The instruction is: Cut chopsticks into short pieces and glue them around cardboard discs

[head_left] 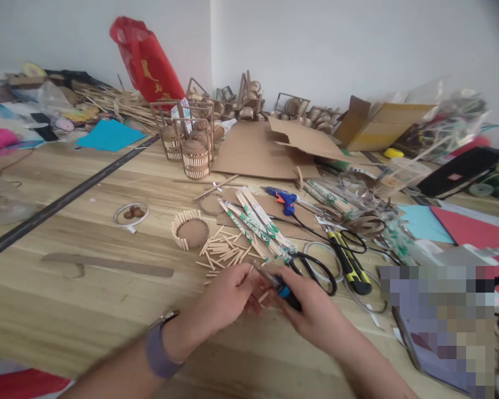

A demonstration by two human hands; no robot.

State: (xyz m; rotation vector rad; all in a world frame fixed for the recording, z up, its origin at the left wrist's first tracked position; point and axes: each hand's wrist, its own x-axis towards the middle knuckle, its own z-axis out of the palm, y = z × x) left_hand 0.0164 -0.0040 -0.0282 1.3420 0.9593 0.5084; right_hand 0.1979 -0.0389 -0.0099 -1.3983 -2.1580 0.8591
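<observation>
My right hand (316,310) is closed round cutting pliers (290,295) with blue and black handles, their jaws pointing up and left. Close beside them, my left hand (227,293) has its fingers pinched together on a thin wooden stick (264,296), mostly hidden by the fingers. Just beyond my hands lies a loose pile of short cut sticks (224,250). A round cardboard base (192,233) left of the pile has short sticks standing along part of its rim. Paper-wrapped chopsticks (258,221) lie behind the pile.
Black-handled scissors (316,271) and a yellow-black utility knife (349,263) lie to the right, near a blue glue gun (283,198). A cardboard strip (120,265) and a white ring (131,214) are at left. Finished stick baskets (196,160) and flat cardboard (258,149) stand behind.
</observation>
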